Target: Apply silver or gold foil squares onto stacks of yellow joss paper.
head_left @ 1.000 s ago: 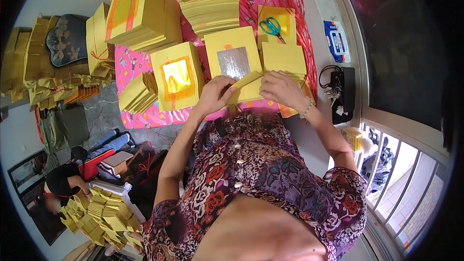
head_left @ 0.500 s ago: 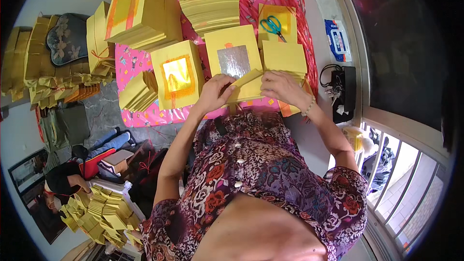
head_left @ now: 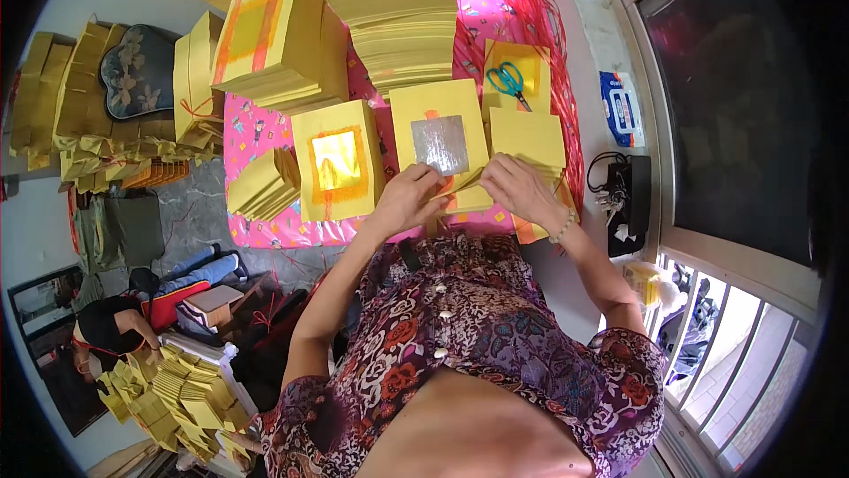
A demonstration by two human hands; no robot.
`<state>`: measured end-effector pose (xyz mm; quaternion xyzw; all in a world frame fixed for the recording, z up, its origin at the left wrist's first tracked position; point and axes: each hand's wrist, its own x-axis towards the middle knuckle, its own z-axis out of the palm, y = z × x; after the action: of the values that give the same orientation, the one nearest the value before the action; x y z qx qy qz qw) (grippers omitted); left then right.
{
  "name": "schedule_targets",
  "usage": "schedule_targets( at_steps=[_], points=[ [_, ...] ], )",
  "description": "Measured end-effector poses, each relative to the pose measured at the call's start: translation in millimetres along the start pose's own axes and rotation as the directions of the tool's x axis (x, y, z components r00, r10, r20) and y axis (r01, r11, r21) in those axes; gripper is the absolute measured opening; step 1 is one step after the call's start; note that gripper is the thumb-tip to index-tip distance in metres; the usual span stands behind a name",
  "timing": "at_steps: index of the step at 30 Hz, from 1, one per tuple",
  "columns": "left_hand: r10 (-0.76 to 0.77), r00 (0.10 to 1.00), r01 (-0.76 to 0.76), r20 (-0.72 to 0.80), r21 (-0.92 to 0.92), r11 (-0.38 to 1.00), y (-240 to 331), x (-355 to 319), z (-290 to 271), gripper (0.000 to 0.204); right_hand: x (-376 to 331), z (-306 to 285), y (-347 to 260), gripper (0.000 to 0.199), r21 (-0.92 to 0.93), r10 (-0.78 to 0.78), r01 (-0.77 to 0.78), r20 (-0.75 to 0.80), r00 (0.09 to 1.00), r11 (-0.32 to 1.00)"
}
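In front of me lies a yellow paper sheet (head_left: 416,107) with a silver foil square (head_left: 439,144) on it, topping a stack. My left hand (head_left: 409,200) is closed on the near edge of this paper, fingertips beside the foil and thumb below. My right hand (head_left: 522,188) pinches the paper's near right part, where a folded strip shows between the hands. Parts of the fold are hidden by my fingers. Beside my right hand stands a small stack of plain yellow paper (head_left: 528,135). To the left is a yellow stack with a gold foil square (head_left: 337,160).
Teal-handled scissors (head_left: 507,80) lie on yellow paper at the right. Tall yellow paper stacks (head_left: 380,0) rise behind; folded papers (head_left: 264,184) lie left. Red strings (head_left: 553,36) trail over the pink tablecloth (head_left: 256,226). Another person (head_left: 115,323) is at lower left, near folded papers (head_left: 199,390).
The folded strip, raised and wide between my hands before, now lies lower and narrower. My left fingers have come up beside the silver foil. The whole view has shifted slightly.
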<state>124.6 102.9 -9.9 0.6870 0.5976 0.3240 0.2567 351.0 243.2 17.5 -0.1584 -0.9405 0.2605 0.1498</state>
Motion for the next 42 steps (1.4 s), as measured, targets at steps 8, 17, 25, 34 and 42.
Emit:
schedule_targets(
  at_steps=[8,17,25,34,42],
  points=[
    [0.045,0.997,-0.055,0.063,0.172,0.983,5.1,12.2,-12.8,0.025,28.6,-7.1,-15.9,0.039,-0.098,-0.175,0.162,-0.141,0.975,0.982],
    [0.082,0.945,0.004,-0.317,0.261,0.965,29.4,16.1,-20.4,0.048,60.2,0.4,9.8,0.015,0.094,0.060,-0.058,-0.023,0.998,0.994],
    [0.085,0.964,0.020,-0.251,0.389,0.921,15.1,26.3,7.5,0.071,120.0,12.8,70.5,0.018,0.145,0.177,-0.158,-0.127,0.976,0.977],
    [-0.079,0.983,0.146,-0.168,0.435,0.889,-12.7,46.9,19.5,0.081,150.3,35.7,90.0,0.017,-0.181,0.187,-0.216,-0.166,0.968,0.960],
    [-0.108,0.987,0.148,-0.115,0.443,0.884,-16.6,49.9,21.0,0.080,164.6,47.8,82.4,0.020,-0.201,0.207,-0.208,-0.029,0.978,0.957]
  ],
)
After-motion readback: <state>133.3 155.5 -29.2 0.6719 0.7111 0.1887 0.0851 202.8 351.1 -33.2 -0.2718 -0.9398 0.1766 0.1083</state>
